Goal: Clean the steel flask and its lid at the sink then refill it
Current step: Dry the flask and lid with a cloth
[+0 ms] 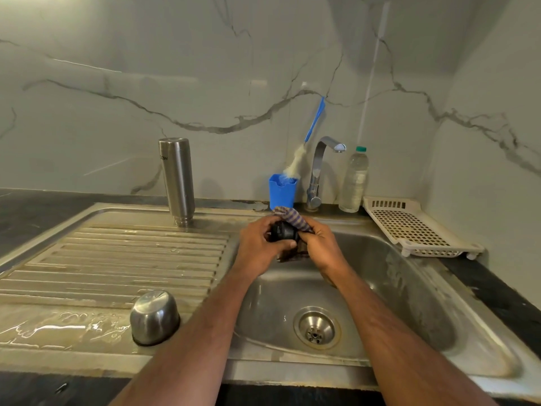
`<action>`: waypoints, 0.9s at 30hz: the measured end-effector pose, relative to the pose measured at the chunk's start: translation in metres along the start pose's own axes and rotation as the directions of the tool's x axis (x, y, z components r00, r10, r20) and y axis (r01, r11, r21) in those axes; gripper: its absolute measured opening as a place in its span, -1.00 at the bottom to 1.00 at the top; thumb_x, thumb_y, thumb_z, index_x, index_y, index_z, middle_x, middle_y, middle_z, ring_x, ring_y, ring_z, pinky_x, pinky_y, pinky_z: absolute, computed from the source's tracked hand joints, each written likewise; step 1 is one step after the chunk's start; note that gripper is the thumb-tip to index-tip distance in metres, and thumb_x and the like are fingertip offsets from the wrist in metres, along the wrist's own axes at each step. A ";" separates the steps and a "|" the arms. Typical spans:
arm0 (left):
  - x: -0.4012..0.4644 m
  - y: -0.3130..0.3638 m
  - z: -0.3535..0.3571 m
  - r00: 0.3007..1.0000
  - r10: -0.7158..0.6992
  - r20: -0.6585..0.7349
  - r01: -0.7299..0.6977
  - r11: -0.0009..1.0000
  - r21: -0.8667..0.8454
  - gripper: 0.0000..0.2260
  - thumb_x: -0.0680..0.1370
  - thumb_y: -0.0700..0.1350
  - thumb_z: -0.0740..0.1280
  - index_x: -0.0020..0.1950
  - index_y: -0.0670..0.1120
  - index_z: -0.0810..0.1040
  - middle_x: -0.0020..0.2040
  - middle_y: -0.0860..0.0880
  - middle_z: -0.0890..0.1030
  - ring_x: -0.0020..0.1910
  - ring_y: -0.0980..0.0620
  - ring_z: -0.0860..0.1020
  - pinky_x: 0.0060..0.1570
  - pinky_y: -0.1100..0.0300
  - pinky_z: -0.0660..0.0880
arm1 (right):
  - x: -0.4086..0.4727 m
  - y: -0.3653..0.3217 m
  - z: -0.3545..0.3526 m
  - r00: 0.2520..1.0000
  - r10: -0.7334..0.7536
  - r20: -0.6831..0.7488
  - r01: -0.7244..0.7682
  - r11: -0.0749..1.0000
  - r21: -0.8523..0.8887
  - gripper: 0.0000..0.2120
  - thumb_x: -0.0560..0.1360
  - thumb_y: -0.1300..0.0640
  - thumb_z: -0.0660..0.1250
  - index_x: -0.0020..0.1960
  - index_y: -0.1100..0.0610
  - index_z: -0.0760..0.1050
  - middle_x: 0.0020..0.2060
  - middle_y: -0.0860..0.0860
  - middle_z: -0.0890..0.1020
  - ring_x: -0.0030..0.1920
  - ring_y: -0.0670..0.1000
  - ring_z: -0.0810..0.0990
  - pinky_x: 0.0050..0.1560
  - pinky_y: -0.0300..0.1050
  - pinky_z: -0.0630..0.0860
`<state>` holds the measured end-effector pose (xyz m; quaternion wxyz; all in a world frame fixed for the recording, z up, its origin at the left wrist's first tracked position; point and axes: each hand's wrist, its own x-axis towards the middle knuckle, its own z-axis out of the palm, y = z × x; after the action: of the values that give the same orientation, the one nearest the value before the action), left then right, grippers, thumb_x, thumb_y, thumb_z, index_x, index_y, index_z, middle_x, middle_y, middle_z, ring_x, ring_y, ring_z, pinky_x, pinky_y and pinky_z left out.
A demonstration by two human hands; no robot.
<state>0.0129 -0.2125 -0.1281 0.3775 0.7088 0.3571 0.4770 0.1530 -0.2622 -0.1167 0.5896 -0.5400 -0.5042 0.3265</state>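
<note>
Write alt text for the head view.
Over the sink, the left hand holds a black lid while the right hand wipes it with a cloth. The flask stands upside down on the drainboard.

Evenly and softly lit, brightest at upper left of the glossy marble-patterned wall (117,68). Glare on the wet ribbed steel drainboard (58,326). Faint shadows only. Slightly soft throughout, with wide-angle bending at edges.
</note>
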 end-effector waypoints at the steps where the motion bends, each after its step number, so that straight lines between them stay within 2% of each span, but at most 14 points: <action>1: 0.001 -0.001 0.000 0.998 -0.062 -0.017 0.060 0.992 -0.113 -0.55 0.39 -0.21 0.60 0.24 -0.05 0.60 0.05 0.09 0.67 0.00 0.21 0.64 0.03 0.38 0.54 | 0.000 0.000 -0.001 1.000 -0.017 -0.003 0.017 1.000 0.000 -0.64 0.63 0.34 0.19 0.18 -0.01 0.64 -0.01 0.06 0.73 -0.05 0.11 0.72 -0.17 -0.01 0.68; 3: 0.000 -0.002 -0.004 0.972 -0.228 0.059 0.233 0.903 -0.361 -0.72 0.46 -0.22 0.55 0.15 -0.14 0.63 0.09 -0.16 0.71 0.01 -0.05 0.71 -0.01 0.12 0.67 | 0.000 0.000 -0.001 0.999 -0.042 0.009 0.042 0.999 0.010 -0.62 0.62 0.37 0.20 0.15 -0.01 0.67 -0.01 0.09 0.72 -0.05 0.18 0.69 -0.02 0.11 0.66; 5: 0.000 -0.005 -0.010 0.946 -0.281 0.163 0.324 0.847 -0.422 -0.78 0.51 -0.23 0.50 0.13 -0.20 0.63 0.08 -0.24 0.70 0.00 -0.17 0.72 -0.03 0.01 0.69 | 0.000 0.000 0.000 0.999 -0.042 0.026 0.041 0.999 0.009 -0.57 0.61 0.40 0.18 0.09 -0.02 0.70 -0.02 0.11 0.72 -0.07 0.17 0.65 -0.01 0.10 0.62; 7: -0.001 -0.005 -0.013 0.962 -0.199 0.189 0.261 0.878 -0.402 -0.71 0.49 -0.27 0.50 0.20 -0.21 0.62 0.07 -0.21 0.71 0.03 -0.16 0.71 -0.01 0.01 0.68 | 0.002 0.000 -0.001 1.000 -0.016 0.012 0.015 1.000 0.024 -0.59 0.61 0.37 0.16 0.10 -0.01 0.69 -0.03 0.13 0.73 -0.02 0.20 0.70 -0.03 0.16 0.67; 9: -0.001 -0.004 -0.012 0.984 -0.103 0.144 0.152 0.908 -0.391 -0.60 0.43 -0.32 0.55 0.25 -0.17 0.61 0.07 -0.15 0.72 0.06 -0.09 0.71 0.04 0.06 0.66 | 0.004 0.003 -0.002 1.000 0.009 -0.023 -0.008 0.999 0.049 -0.60 0.60 0.37 0.16 0.20 0.02 0.65 0.01 0.10 0.73 -0.01 0.21 0.72 -0.04 0.24 0.67; 10: 0.000 -0.004 -0.011 0.990 -0.078 0.119 0.117 0.923 -0.366 -0.55 0.39 -0.34 0.57 0.24 -0.15 0.60 0.09 -0.13 0.72 0.08 -0.07 0.70 0.07 0.08 0.65 | 0.005 0.004 -0.002 0.999 0.002 -0.043 0.000 0.999 0.037 -0.57 0.58 0.38 0.17 0.24 0.00 0.63 0.03 0.06 0.73 0.01 0.17 0.72 0.00 0.22 0.67; 13: 0.003 -0.009 -0.008 0.993 -0.036 0.114 0.068 0.953 -0.294 -0.51 0.35 -0.36 0.59 0.23 -0.10 0.61 0.13 -0.10 0.70 0.12 -0.03 0.68 0.12 0.09 0.63 | 0.003 0.002 -0.003 0.994 -0.071 -0.087 0.060 0.991 -0.120 -0.50 0.56 0.35 0.23 0.32 -0.13 0.57 0.14 -0.11 0.69 0.16 -0.09 0.64 0.16 -0.12 0.56; 15: 0.004 -0.011 -0.009 0.990 -0.039 0.138 0.078 0.954 -0.288 -0.52 0.39 -0.33 0.58 0.27 -0.10 0.61 0.14 -0.13 0.69 0.12 -0.06 0.67 0.06 0.08 0.64 | 0.001 -0.001 -0.004 0.994 -0.091 -0.052 0.078 0.974 -0.214 -0.48 0.56 0.37 0.23 0.36 -0.11 0.55 0.21 -0.12 0.65 0.21 -0.13 0.57 0.18 -0.24 0.45; 17: 0.004 -0.011 -0.013 0.989 -0.052 0.140 0.091 0.953 -0.290 -0.56 0.43 -0.27 0.56 0.28 -0.08 0.61 0.12 -0.14 0.69 0.05 -0.10 0.68 -0.04 0.07 0.65 | 0.002 -0.003 -0.008 0.995 -0.087 -0.041 0.074 0.963 -0.261 -0.47 0.55 0.42 0.22 0.36 -0.05 0.56 0.25 -0.10 0.62 0.27 -0.11 0.53 0.28 -0.20 0.44; 19: 0.005 -0.011 -0.017 0.991 -0.054 0.120 0.088 0.950 -0.301 -0.60 0.45 -0.25 0.55 0.27 -0.06 0.63 0.10 -0.14 0.69 0.01 -0.12 0.68 -0.04 0.03 0.65 | 0.003 -0.003 -0.012 0.994 -0.091 -0.058 0.071 0.956 -0.283 -0.45 0.53 0.45 0.20 0.35 -0.03 0.57 0.28 -0.08 0.61 0.31 -0.09 0.51 0.38 -0.10 0.42; 24: 0.005 -0.011 -0.020 0.985 -0.061 0.163 0.102 0.962 -0.255 -0.58 0.40 -0.23 0.59 0.24 -0.04 0.64 0.11 -0.08 0.71 0.11 -0.04 0.68 0.07 0.05 0.65 | 0.000 -0.001 -0.013 0.995 -0.094 0.014 0.094 0.943 -0.320 -0.38 0.50 0.49 0.18 0.34 -0.07 0.58 0.17 -0.10 0.64 0.18 -0.10 0.57 0.28 -0.08 0.52; 27: 0.006 -0.015 -0.022 0.989 -0.092 0.118 0.122 0.954 -0.273 -0.59 0.43 -0.23 0.57 0.25 -0.12 0.62 0.13 -0.16 0.70 0.08 -0.08 0.69 0.05 0.01 0.66 | 0.000 -0.005 -0.015 0.994 -0.091 0.059 0.104 0.953 -0.283 -0.42 0.50 0.50 0.19 0.27 -0.06 0.62 0.25 -0.05 0.63 0.26 -0.05 0.56 0.24 -0.06 0.55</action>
<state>-0.0080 -0.1959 -0.1329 0.5169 0.6521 0.3041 0.4639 0.1667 -0.2682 -0.1102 0.5093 -0.5864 -0.5853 0.2327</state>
